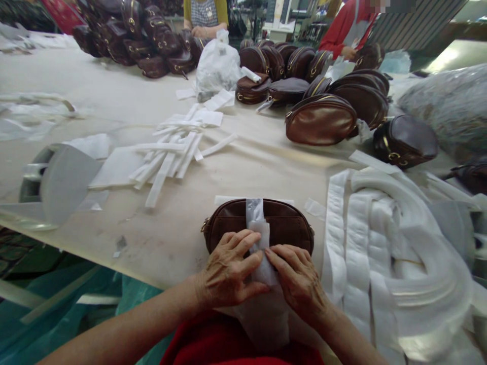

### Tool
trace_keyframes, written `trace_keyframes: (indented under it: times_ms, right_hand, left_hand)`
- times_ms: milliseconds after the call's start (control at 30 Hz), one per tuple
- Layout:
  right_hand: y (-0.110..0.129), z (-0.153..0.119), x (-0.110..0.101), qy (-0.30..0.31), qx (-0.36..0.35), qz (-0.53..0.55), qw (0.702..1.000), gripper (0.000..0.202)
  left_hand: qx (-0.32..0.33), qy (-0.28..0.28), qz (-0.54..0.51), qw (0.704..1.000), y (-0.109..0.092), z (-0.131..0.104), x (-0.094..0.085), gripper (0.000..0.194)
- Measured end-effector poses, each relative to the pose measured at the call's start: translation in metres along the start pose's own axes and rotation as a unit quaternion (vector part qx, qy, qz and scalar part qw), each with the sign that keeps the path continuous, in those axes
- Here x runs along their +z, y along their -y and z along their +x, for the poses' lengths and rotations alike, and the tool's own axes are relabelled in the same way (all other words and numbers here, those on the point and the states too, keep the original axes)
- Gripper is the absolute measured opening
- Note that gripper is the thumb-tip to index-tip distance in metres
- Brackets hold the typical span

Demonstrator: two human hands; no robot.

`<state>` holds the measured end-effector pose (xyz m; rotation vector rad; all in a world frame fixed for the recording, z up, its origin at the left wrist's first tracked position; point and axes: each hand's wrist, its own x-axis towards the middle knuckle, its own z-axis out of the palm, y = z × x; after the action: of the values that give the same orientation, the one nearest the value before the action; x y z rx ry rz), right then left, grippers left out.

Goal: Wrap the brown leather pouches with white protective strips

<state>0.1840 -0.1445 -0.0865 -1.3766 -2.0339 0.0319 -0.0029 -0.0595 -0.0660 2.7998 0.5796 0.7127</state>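
A dark brown leather bag (287,228) lies on the table close to my body, with a small metal ring at its left end. Across its middle runs a white translucent plastic strip (261,230), whose loose end hangs over the table edge toward my lap. My left hand (232,268) presses on the strip from the left, its fingers bent over it. From the right, my right hand (299,276) pinches the strip's edge, fingertips almost meeting those of the left. The strip under my fingers is partly hidden.
Cut white strips (171,157) lie in a pile to the left, near a grey tape dispenser (64,187). Rolled white wrapping (380,253) sits at right. Several brown bags (323,119) and a stuffed plastic bag (218,68) stand farther back. Two people (205,17) work across the table.
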Motion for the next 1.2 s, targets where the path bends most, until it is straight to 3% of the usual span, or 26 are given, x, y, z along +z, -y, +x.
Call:
trace_keyframes:
  times_ms: [233,400,533,667,900,1000,1200]
  right_hand:
    - [0.000,-0.001,0.002,-0.011,0.004,-0.001,1.000,0.033]
    - [0.000,-0.002,0.003,-0.035,0.014,0.029,0.999,0.038]
    - [0.006,-0.020,-0.002,-0.055,-0.004,0.053,0.997,0.044]
    - [0.015,-0.047,-0.005,0.022,-0.066,0.042,0.997,0.033]
    - [0.024,-0.059,-0.013,0.133,0.026,0.037,0.990,0.027]
    - [0.030,-0.054,-0.015,0.142,0.061,0.078,0.985,0.011]
    - [0.033,-0.054,-0.010,0.140,0.035,0.166,0.976,0.017]
  left_hand:
    - [0.051,-0.040,0.005,0.998,0.002,-0.001,0.002,0.042]
    - [0.068,-0.024,0.003,0.997,0.004,0.001,0.000,0.042]
    - [0.077,-0.008,-0.004,0.997,0.006,0.001,-0.002,0.041]
    - [0.085,0.013,-0.007,0.996,0.008,0.002,-0.002,0.037]
    - [0.084,0.015,-0.017,0.996,0.009,0.003,-0.002,0.035]
    - [0.077,0.017,-0.015,0.997,0.007,0.003,-0.002,0.034]
    - [0.079,0.021,-0.014,0.997,0.007,0.002,-0.003,0.036]
